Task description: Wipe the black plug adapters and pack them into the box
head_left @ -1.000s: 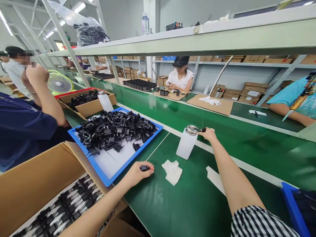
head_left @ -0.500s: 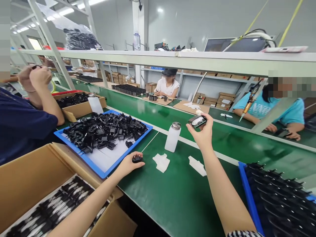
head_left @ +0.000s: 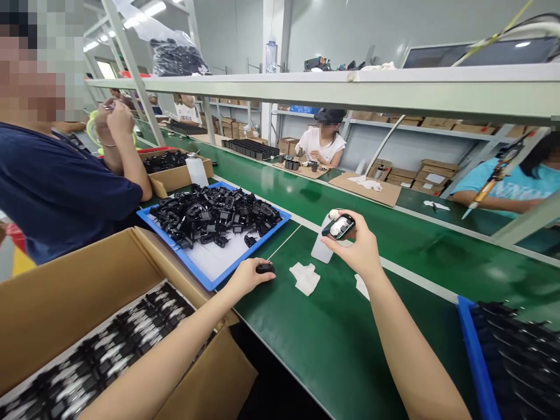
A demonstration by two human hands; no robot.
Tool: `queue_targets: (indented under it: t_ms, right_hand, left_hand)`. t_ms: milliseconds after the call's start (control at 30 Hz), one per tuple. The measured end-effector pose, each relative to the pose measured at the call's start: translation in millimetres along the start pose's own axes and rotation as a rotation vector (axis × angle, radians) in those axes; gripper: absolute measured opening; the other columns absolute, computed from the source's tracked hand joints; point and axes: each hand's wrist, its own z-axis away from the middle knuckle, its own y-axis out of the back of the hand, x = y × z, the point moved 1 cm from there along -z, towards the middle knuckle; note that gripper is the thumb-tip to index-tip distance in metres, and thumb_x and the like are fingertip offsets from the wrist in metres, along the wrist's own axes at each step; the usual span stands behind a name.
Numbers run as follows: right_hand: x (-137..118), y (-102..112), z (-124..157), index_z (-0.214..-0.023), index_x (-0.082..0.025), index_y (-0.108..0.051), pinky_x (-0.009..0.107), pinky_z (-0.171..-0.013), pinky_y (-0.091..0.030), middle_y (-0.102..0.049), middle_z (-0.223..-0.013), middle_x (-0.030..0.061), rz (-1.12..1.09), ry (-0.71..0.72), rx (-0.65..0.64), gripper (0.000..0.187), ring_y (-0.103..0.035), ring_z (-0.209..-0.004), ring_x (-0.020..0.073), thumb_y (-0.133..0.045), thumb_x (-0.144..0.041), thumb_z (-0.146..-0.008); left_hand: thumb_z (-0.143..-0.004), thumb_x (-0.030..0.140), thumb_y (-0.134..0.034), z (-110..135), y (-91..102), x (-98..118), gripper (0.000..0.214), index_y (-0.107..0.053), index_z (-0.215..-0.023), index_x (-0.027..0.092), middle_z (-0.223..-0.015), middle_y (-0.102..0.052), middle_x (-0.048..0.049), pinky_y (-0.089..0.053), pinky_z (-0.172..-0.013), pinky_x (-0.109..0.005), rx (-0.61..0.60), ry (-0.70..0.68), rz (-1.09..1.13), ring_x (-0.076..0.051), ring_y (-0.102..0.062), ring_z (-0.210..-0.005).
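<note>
Both hands gripping small black parts.
Right hand (head_left: 356, 248) pinches adapter (head_left: 339, 226) above the bottle (head_left: 321, 249); left hand (head_left: 249, 275) closes on plug (head_left: 264, 268) beside blue tray (head_left: 205, 280) edge, bare green mat (head_left: 332, 350) in front.

The left grip (head_left: 247, 277) rests on the tabletop (head_left: 315, 350) over a small plug part (head_left: 265, 268). Behind it lies a tray (head_left: 192, 265) of plug parts, left of it a carton (head_left: 65, 291). Right of it lies a folded cloth (head_left: 305, 277), then a bottle (head_left: 322, 248) behind the right grip (head_left: 356, 248), which holds an adapter (head_left: 339, 226).
</note>
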Motion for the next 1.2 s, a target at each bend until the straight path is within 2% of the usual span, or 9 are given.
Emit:
queue_targets:
  t_ms: [333, 533, 633, 733, 800, 900, 1000, 1100, 1200]
  right_hand:
    - [-10.9, -15.5, 7.1, -0.102, -0.023, -0.039, 0.023, -0.049, -0.038, -0.052, -0.075, -0.0003, 0.133, 0.060, -0.095, 0.052, -0.047, -0.053, 0.0135, -0.059, -0.043, -0.058]
    - [5.1, -87.4, 44.4, -0.091, -0.018, -0.043, 0.027, -0.052, -0.039, -0.055, -0.073, 0.0032, 0.344, -0.129, -0.491, 0.048, -0.052, -0.063, 0.0202, -0.061, -0.046, -0.057]
    - [12.2, -110.0, 63.0, -0.095, -0.012, -0.043, 0.030, -0.062, -0.039, -0.054, -0.082, 0.0095, 0.421, -0.081, -0.551, 0.053, -0.050, -0.077, 0.0238, -0.059, -0.048, -0.059]
    - [17.5, -99.6, 59.9, -0.104, -0.010, -0.040, 0.032, -0.069, -0.037, -0.051, -0.094, 0.0127, 0.448, -0.019, -0.557, 0.062, -0.046, -0.088, 0.0259, -0.055, -0.052, -0.061]
    - [23.8, -83.5, 51.6, -0.105, -0.012, -0.040, 0.030, -0.068, -0.037, -0.049, -0.099, 0.0116, 0.458, -0.081, -0.554, 0.053, -0.045, -0.090, 0.0244, -0.047, -0.050, -0.069]
    - [37.3, -70.0, 47.7, -0.097, -0.015, -0.045, 0.026, -0.060, -0.037, -0.052, -0.094, 0.0081, 0.514, -0.184, -0.543, 0.033, -0.047, -0.086, 0.0209, -0.039, -0.041, -0.078]
    - [48.4, -76.4, 57.7, -0.087, -0.016, -0.048, 0.024, -0.054, -0.034, -0.053, -0.086, 0.0075, 0.634, -0.106, -0.558, 0.021, -0.048, -0.083, 0.0209, -0.041, -0.034, -0.079]
    - [49.9, -84.6, 63.7, -0.080, -0.015, -0.049, 0.022, -0.050, -0.031, -0.053, -0.077, 0.0069, 0.672, -0.084, -0.553, 0.017, -0.051, -0.071, 0.0187, -0.037, -0.027, -0.081]
    - [35.8, -86.2, 56.5, -0.084, -0.016, -0.046, 0.021, -0.047, -0.030, -0.053, -0.066, 0.0022, 0.539, -0.154, -0.462, 0.015, -0.050, -0.056, 0.0149, -0.036, -0.027, -0.081]
  left_hand:
    - [-0.060, 0.037, -0.054, -3.4, -2.6, -0.7, 0.032, -0.057, -0.084, 0.017, -0.080, -0.061, -0.0013, -0.041, -0.065, -0.023, 0.049, -0.019, -0.036, -0.016, -0.054, -0.073]
    - [-0.062, 0.030, -0.054, -35.7, -10.4, 6.3, 0.030, -0.056, -0.088, 0.014, -0.090, -0.058, -0.0048, -0.039, -0.075, -0.025, 0.180, -0.068, -0.104, -0.018, -0.052, -0.084]
    - [-0.063, 0.029, -0.054, -48.1, -9.0, 7.2, 0.033, -0.053, -0.092, 0.013, -0.093, -0.057, -0.0056, -0.039, -0.077, -0.025, 0.186, -0.035, -0.067, -0.017, -0.051, -0.086]
    - [-0.064, 0.021, -0.051, -41.1, 0.6, 8.1, 0.037, -0.047, -0.099, 0.012, -0.099, -0.054, -0.0051, -0.038, -0.078, -0.022, 0.212, -0.053, -0.029, -0.014, -0.050, -0.089]
    - [-0.064, 0.017, -0.049, -26.5, 7.5, 8.5, 0.035, -0.046, -0.099, 0.013, -0.100, -0.053, -0.0042, -0.039, -0.076, -0.022, 0.224, -0.034, -0.064, -0.013, -0.050, -0.086]
    - [-0.059, 0.023, -0.054, -2.2, 7.3, 9.1, 0.034, -0.049, -0.092, 0.015, -0.092, -0.056, -0.0029, -0.041, -0.066, -0.022, 0.030, 0.058, -0.142, -0.013, -0.052, -0.076]
    - [-0.050, 0.040, -0.061, 11.7, -5.9, 10.6, 0.051, -0.049, -0.093, 0.016, -0.092, -0.055, -0.0043, -0.040, -0.064, -0.024, -0.131, 0.113, -0.201, -0.017, -0.052, -0.079]
    - [-0.049, 0.047, -0.059, 12.5, -20.9, 10.9, 0.052, -0.050, -0.091, 0.017, -0.090, -0.056, -0.0043, -0.040, -0.064, -0.025, -0.097, 0.108, -0.213, -0.018, -0.052, -0.080]
    - [-0.053, 0.043, -0.058, 9.1, -28.6, 8.8, 0.041, -0.052, -0.083, 0.017, -0.084, -0.057, -0.0023, -0.039, -0.063, -0.023, -0.040, 0.090, -0.170, -0.015, -0.053, -0.076]
